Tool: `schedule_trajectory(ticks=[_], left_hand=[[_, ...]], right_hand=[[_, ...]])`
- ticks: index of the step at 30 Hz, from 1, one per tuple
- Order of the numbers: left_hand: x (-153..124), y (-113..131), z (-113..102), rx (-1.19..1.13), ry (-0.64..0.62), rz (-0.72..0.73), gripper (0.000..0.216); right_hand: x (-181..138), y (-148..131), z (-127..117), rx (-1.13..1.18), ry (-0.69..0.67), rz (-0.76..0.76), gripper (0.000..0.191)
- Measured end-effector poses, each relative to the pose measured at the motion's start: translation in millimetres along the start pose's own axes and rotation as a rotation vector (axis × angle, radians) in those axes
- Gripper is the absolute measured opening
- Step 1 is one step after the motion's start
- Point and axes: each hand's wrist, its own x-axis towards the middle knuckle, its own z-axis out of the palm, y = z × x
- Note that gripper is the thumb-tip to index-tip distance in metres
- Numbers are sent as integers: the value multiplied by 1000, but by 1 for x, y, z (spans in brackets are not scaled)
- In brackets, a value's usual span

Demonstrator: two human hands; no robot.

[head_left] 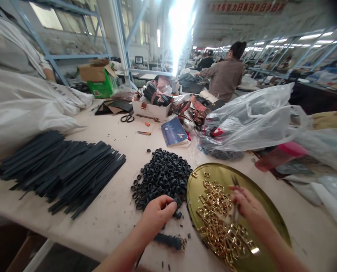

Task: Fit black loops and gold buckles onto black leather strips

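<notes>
My left hand (159, 213) is closed in a pinch at the near edge of a pile of small black loops (165, 173). A dark loop (177, 203) shows at its fingertips. My right hand (244, 202) is over a round gold tray (266, 200), wrapped round a slim metal tool with two prongs (235, 181); its exact kind is blurred. Below that hand, many gold buckles (216, 207) lie heaped on the tray. Near my left wrist, a black strap bundle (168, 241) with gold metal at its end rests on the table.
Black strips (72, 166) lie stacked at left beside a white sack (29, 109). Farther back are scissors (127, 118), a blue booklet (174, 131) and a white box (151, 109). Plastic bags (259, 121) and a pink bottle (281, 155) stand right. Two people (226, 75) (15, 45) are nearby.
</notes>
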Motion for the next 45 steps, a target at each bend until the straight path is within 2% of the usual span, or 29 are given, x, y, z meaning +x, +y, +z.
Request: schedule_trajectory(ticks=[2, 4, 6, 9, 12, 19, 30, 33, 36, 39, 42, 43, 45], left_hand=[[-6, 2, 4, 18, -11, 16, 23], [-12, 3, 7, 21, -33, 36, 23], [-19, 2, 9, 17, -39, 62, 23], [-29, 0, 8, -4, -24, 96, 24], [-36, -2, 7, -16, -5, 111, 23], [-41, -6, 9, -72, -24, 118, 23], [-43, -5, 17, -231, -66, 80, 29], [-41, -6, 19, -248, -64, 64, 29], [-37, -7, 19, -223, -38, 38, 31], [-32, -8, 17, -186, -20, 7, 34], [-26, -11, 12, -168, -17, -7, 35], [-24, -12, 11, -167, -20, -3, 36], [-21, -15, 7, -171, -29, 5, 37]], right_hand=[[-46, -18, 22, -58, -182, -161, 38], [-78, -36, 39, -187, -220, -331, 33], [-94, -48, 49, -370, -152, -493, 30], [-102, -53, 53, -589, -36, -652, 32], [-104, -52, 56, -693, 24, -748, 34], [-109, -57, 64, -770, 116, -823, 35], [-110, -46, 80, -701, 158, -762, 35], [-112, -45, 82, -605, 129, -730, 33], [-105, -44, 76, -424, 81, -613, 32], [-74, -36, 66, -240, 54, -399, 34], [-19, -26, 62, -84, -6, -174, 42], [3, -25, 62, -56, -10, -118, 43], [46, -27, 65, -54, 17, -102, 41]])
